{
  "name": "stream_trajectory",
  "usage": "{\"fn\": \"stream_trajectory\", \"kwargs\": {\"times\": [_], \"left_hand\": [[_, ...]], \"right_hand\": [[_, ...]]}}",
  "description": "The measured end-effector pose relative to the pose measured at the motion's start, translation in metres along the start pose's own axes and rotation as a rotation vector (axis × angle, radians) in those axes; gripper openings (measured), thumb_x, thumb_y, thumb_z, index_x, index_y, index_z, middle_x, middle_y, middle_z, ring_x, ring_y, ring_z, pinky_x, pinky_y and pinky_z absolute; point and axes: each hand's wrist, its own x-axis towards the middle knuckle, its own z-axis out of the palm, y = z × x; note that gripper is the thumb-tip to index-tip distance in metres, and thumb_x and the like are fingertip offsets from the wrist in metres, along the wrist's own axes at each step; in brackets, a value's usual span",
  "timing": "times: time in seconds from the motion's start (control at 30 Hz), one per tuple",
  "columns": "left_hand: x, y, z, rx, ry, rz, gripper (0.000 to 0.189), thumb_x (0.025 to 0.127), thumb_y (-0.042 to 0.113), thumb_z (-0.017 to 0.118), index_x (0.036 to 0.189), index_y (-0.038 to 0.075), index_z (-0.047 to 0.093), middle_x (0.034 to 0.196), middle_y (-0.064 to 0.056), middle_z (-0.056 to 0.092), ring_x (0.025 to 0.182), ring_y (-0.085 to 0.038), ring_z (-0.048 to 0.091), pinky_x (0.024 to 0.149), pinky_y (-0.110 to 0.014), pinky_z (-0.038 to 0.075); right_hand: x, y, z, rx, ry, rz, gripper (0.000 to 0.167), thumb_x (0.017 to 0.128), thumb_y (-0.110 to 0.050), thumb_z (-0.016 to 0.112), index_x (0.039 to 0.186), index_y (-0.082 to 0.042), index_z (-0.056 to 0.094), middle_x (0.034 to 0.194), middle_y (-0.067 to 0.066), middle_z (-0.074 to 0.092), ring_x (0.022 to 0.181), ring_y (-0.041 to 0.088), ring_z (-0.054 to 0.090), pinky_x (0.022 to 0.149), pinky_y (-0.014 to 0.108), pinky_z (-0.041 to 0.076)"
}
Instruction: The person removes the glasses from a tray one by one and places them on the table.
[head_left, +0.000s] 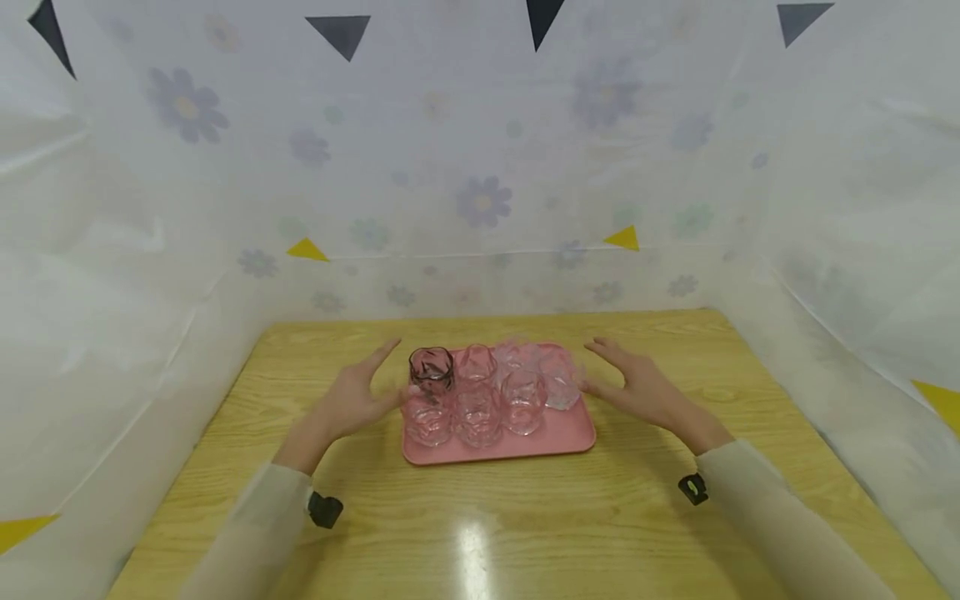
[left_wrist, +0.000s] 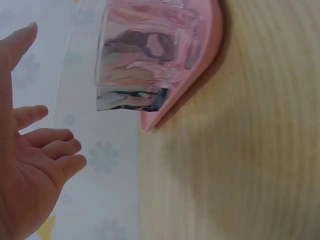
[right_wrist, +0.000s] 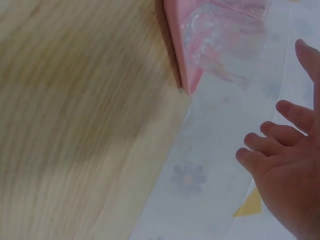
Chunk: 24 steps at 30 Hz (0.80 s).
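A pink tray (head_left: 570, 432) lies flat on the wooden table (head_left: 405, 517), crowded with clear glasses (head_left: 523, 404) and one dark glass (head_left: 432, 367) at about ten o'clock on the tray. The left hand (head_left: 348, 404) is at the tray's nine o'clock and the right hand (head_left: 648, 392) at its three o'clock; on both, the thumb and fingers are spread apart and clamped on nothing. The main risk looks to be a knock: the clear glasses sit close together, and a hand closing in too fast at nine or three o'clock could tip one into its neighbours. If the tray were tilted, they might slide towards the bare patch near five o'clock, since the rim looks low. Several things are hard to make out. The see-through walls overlap, so the exact count is unsure, most of all between one and three o'clock, where the outlines blur together. The fingertips nearest the tray are smeared in the head view, so contact there cannot be judged from it. Both wrist views cut off most of the tray and part of each hand.
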Motion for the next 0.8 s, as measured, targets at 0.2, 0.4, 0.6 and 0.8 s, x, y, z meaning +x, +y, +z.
{"fn": "stream_trajectory", "kwargs": {"times": [0.2, 0.4, 0.6, 0.8], "left_hand": [[-0.011, -0.012, 0.017, -0.114, 0.064, 0.023, 0.081, 0.098, 0.047, 0.073, 0.163, 0.014, 0.039, 0.147, -0.028, 0.06, 0.133, -0.047, 0.062, 0.106, -0.061, 0.054], [-0.016, -0.017, 0.03, -0.19, 0.099, 0.002, 0.072, 0.097, 0.041, 0.075, 0.156, 0.01, 0.05, 0.136, -0.024, 0.069, 0.126, -0.044, 0.067, 0.103, -0.06, 0.056], [-0.018, -0.017, 0.042, -0.287, 0.053, -0.026, 0.073, 0.094, 0.028, 0.08, 0.156, 0.005, 0.049, 0.14, -0.022, 0.067, 0.131, -0.043, 0.063, 0.112, -0.056, 0.051], [-0.019, -0.014, 0.051, -0.362, 0.007, -0.047, 0.084, 0.088, 0.032, 0.086, 0.157, 0.005, 0.047, 0.151, -0.024, 0.057, 0.135, -0.047, 0.059, 0.113, -0.057, 0.05]], "right_hand": [[-0.022, 0.003, 0.014, -0.002, 0.036, -0.033, 0.072, 0.098, -0.042, 0.075, 0.156, -0.008, 0.051, 0.163, 0.024, 0.045, 0.145, 0.051, 0.047, 0.109, 0.07, 0.046], [-0.035, 0.004, 0.029, -0.007, 0.013, -0.076, 0.064, 0.097, -0.039, 0.077, 0.149, -0.006, 0.06, 0.157, 0.026, 0.051, 0.138, 0.049, 0.056, 0.106, 0.066, 0.051], [-0.038, 0.005, 0.042, -0.066, -0.046, -0.169, 0.061, 0.098, -0.036, 0.076, 0.149, -0.006, 0.06, 0.153, 0.027, 0.055, 0.137, 0.049, 0.057, 0.107, 0.064, 0.051], [-0.038, 0.008, 0.052, -0.064, -0.106, -0.164, 0.066, 0.099, -0.044, 0.074, 0.15, -0.006, 0.058, 0.158, 0.029, 0.047, 0.142, 0.051, 0.051, 0.114, 0.065, 0.044]]}}
